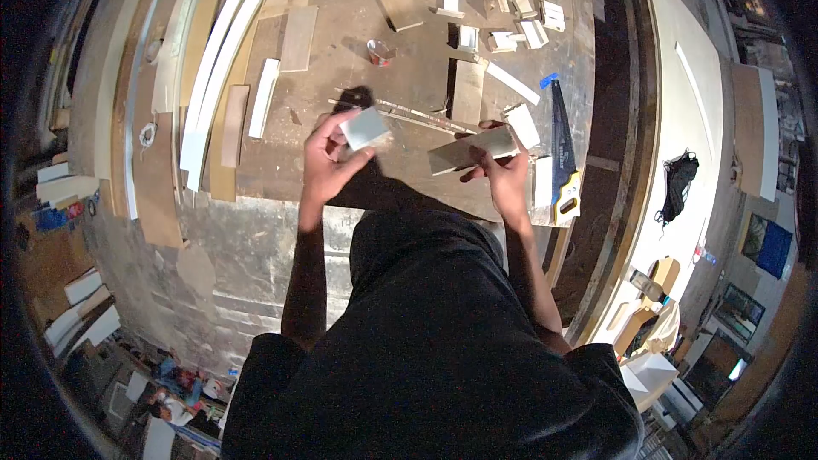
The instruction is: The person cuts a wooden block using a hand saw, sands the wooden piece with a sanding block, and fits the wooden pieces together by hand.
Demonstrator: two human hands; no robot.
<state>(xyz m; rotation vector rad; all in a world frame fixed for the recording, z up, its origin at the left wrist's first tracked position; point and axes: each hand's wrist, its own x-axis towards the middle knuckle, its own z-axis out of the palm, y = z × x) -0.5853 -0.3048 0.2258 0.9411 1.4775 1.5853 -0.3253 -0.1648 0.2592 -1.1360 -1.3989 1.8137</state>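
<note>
Left hand (pixel 325 163) grips a pale-grey square block (pixel 365 129); at three o'clock, right hand (pixel 506 172) holds a grey-brown rectangular board (pixel 454 156).

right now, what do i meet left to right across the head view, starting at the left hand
Pale square block, grey-brown rectangular block in the right hand, black-bladed yellow-handled handsaw, tangled black bundle
</note>
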